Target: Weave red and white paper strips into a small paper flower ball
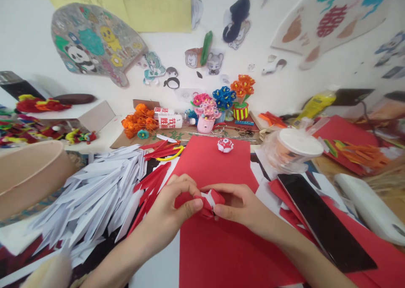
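Since the folded red-and-white paper piece [209, 199] looks light and crushable, its opposite sides seem the safest hold, where the left hand [178, 198] and right hand [241, 204] pinch it between thumbs and fingers over the red sheet [218, 172].

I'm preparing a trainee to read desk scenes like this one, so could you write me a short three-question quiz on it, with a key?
1. Multiple choice: what do the left hand and right hand hold together?
A) the white-lidded cup
B) a folded red-and-white piece
C) the striped pot

2. True or false: the heap of white paper strips lies to the left of the red sheet.

3. Open question: where is the other red-and-white piece, and does either hand touch it?

Key:
1. B
2. True
3. On the red sheet, beyond the hands toward the wall; neither hand touches it.
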### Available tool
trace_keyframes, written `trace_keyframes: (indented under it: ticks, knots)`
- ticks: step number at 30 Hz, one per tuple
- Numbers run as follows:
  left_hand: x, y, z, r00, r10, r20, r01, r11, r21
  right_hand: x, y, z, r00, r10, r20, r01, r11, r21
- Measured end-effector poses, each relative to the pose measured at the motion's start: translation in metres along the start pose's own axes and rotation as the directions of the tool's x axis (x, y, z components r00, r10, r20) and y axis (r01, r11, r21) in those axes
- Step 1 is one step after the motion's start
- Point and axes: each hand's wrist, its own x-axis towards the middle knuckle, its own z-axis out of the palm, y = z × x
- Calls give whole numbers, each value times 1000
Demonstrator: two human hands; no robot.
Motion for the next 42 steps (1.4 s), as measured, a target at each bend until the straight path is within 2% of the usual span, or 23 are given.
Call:
trace_keyframes:
  ticks: [7,12,16,18,23,25,28,33,35,42]
  knots:
    - [0,-3,6,999,10,36,-7,996,-86,-1,3,0,999,17,48,-16,1000,-14]
    - [1,4,-1,1000,-16,4,16,998,-56,0,4,-2,1000,10,15,-11,998,59]
    - [1,3,-1,999,-13,38,15,997,-74,0,5,-2,1000,7,1,-7,999,38]
    - [1,0,2,999,21,27,-21,1000,-21,0,5,-1,1000,1,5,-1,1000,22]
    - [-3,0,8,992,121,-46,-107,966,235,2,6,0,1000,1,7,-1,1000,-2]
    - [-3,2,8,988,145,-50,-127,957,261,2,6,1,1000,5,-3,-5,1000,13]
    - [-3,4,6,991,129,-42,-121,981,148,1,6,0,1000,8,-20,-7,999,52]
    - [-1,7,4,1000,10,19,-9,998,-54,0,6,-1,999,15,-45,-12,998,62]
    - [-1,7,5,1000,-2,28,3,998,-68,0,5,-1,999,13,-34,-11,999,51]
    - [-2,6,6,998,67,-16,-67,998,6,1,6,1,1000,9,-5,-9,999,47]
